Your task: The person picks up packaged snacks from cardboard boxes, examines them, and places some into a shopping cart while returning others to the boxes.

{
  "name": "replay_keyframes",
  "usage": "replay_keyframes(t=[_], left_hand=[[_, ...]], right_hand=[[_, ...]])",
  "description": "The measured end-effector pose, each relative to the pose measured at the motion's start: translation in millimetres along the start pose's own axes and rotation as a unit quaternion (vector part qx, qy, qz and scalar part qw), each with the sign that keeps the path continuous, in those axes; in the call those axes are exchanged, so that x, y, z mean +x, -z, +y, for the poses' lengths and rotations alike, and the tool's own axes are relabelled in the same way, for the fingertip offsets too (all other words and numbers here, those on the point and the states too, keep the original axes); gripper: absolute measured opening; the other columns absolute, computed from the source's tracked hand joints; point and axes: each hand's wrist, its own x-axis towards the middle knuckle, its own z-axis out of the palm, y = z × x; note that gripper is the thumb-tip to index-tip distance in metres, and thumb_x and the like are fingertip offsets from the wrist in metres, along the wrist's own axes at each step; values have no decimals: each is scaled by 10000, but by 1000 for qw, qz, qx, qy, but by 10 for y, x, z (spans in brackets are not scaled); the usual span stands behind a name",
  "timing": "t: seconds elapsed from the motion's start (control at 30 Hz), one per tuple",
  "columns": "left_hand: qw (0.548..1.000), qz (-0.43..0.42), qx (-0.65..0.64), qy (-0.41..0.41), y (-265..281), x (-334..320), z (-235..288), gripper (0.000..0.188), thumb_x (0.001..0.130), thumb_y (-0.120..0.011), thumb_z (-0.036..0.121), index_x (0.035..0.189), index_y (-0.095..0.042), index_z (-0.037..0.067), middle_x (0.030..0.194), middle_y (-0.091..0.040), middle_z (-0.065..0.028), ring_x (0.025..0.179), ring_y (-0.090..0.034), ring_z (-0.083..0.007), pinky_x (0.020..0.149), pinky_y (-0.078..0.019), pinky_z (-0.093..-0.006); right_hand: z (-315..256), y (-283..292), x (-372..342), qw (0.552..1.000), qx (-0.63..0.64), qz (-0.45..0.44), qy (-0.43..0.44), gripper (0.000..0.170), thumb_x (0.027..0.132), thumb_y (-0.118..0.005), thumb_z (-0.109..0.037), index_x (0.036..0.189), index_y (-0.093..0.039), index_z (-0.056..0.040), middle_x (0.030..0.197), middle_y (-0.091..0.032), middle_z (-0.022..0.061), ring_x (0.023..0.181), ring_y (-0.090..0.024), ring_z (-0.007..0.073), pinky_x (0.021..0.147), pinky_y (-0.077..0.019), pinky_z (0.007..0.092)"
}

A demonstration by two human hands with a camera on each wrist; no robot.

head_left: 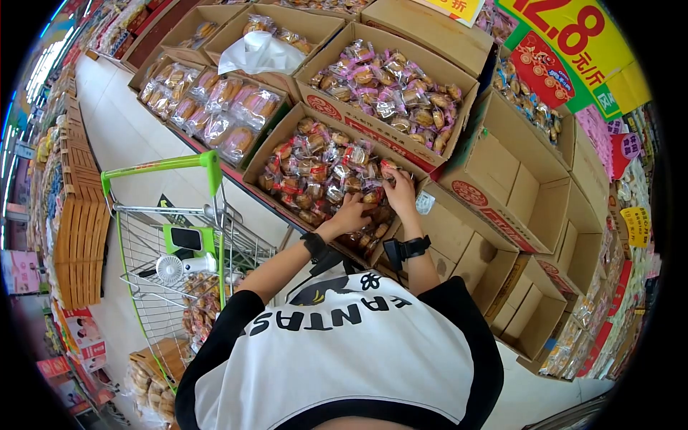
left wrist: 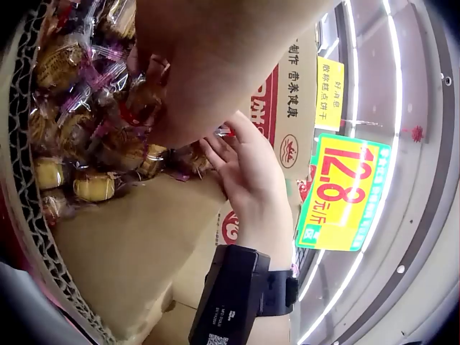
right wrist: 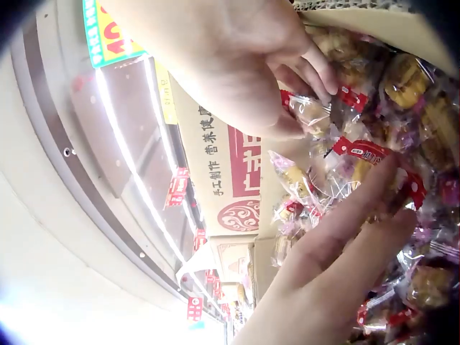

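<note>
In the head view both hands reach into a cardboard box (head_left: 287, 143) of small, clear-wrapped pastries (head_left: 308, 168) with red and pink labels. My left hand (head_left: 351, 213) is low among them near the box's front side. Its thumb and fingers pinch a red-labelled wrapped pastry (right wrist: 366, 152), seen in the right wrist view. Farther right, my right hand (head_left: 401, 192) bends over the box's right side, its fingers curled round another red-labelled packet (right wrist: 309, 113). The left wrist view shows the left hand (left wrist: 208, 72) large in front, hiding part of the pastries.
Behind stands another box (head_left: 459, 122) of pink-wrapped pastries. Bare-bottomed cartons (head_left: 502, 165) line the right. A shopping cart (head_left: 215, 168) at the left carries a small white fan (head_left: 170, 269) and bagged goods. A price sign (head_left: 573, 43) hangs at the upper right.
</note>
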Motion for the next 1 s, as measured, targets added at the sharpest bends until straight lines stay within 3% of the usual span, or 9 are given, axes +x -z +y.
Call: replay_keyframes(t=[0.17,0.27,0.33,0.37,0.43,0.53,0.73,0.9,1.0], left_hand=[[999,25,11,-44,28,-59,-92,357,704,-578,231,1053,-575,155,1144,-401,-229,1025,-321,-421,917,-270,-439],[999,-22,-29,14,261,-171,-44,325,712,-575,198,1035,-589,168,1171,-400,-218,1076,-306,-404,919,-270,-426],[996,40,-84,-4,306,-236,-197,301,726,-566,150,1026,-592,152,1093,-484,-199,1037,-403,-340,889,-307,-399],[993,87,-46,-71,373,-253,-235,280,736,-563,106,1014,-593,101,952,-572,-144,886,-524,-240,793,-388,-336],[985,80,-136,-69,449,-329,-287,276,747,-558,94,1022,-582,77,920,-588,-112,817,-541,-197,734,-406,-293],[961,36,-273,-24,712,-586,-104,275,792,-528,72,1066,-544,46,916,-596,-36,763,-549,-102,636,-418,-204],[909,115,-401,11,877,-959,-36,217,839,-469,71,1047,-517,33,1040,-531,-39,906,-514,-100,733,-427,-219],[883,202,-423,-19,924,-1251,-45,55,839,-465,51,891,-453,40,823,-432,21,776,-432,-55,718,-372,-196],[870,237,-432,-26,929,-1429,-14,79,838,-460,43,913,-439,52,834,-430,18,787,-436,-60,708,-377,-198]], right_hand=[[-80,88,-33,999,-5,42,35,237,742,-570,-121,977,-563,-99,921,-517,120,731,-518,269,689,-418,354],[-245,254,-47,999,40,30,17,181,756,-564,-104,936,-573,-97,862,-521,106,682,-512,243,653,-420,346],[-370,367,-62,997,69,20,2,153,763,-561,-95,916,-578,-96,831,-521,99,669,-508,230,641,-419,340],[-437,425,-72,997,83,1,-1,152,769,-560,-110,920,-563,-90,831,-518,95,697,-515,232,664,-417,323],[-512,466,-94,995,95,-17,-3,156,776,-559,-124,925,-548,-83,831,-516,90,724,-521,234,687,-414,305],[-637,465,-131,975,176,50,124,124,772,-571,-132,864,-529,-59,845,-537,83,769,-531,211,716,-409,283],[-939,523,-195,956,247,-79,138,121,758,-587,-95,817,-499,-36,806,-522,32,790,-491,122,726,-377,236],[-1090,477,-264,925,275,-205,162,146,752,-606,-103,793,-476,-49,790,-490,25,786,-468,105,726,-364,224],[-1196,451,-352,909,298,-259,132,208,734,-627,-114,820,-444,-67,825,-459,21,802,-446,112,735,-354,231]])
